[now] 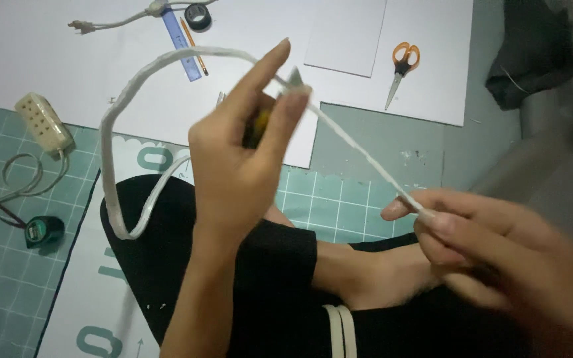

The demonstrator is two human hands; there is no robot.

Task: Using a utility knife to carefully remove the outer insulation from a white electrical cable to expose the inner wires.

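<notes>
The left hand (pixel 233 166) was raised, fingers closed on a small knife (pixel 260 122) whose blade met a white cable (pixel 127 99). The right hand (pixel 492 252) pinched the same cable's end, stretched taut between both hands. Beyond the left hand, the cable looped down over a dark-clothed knee. Scissors (pixel 400 69) lay above the right hand, on a white sheet (pixel 432 40).

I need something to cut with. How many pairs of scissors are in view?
1: orange-handled scissors lie on the white sheet, upper right, beyond both hands. More could be hidden behind the left hand.
</notes>
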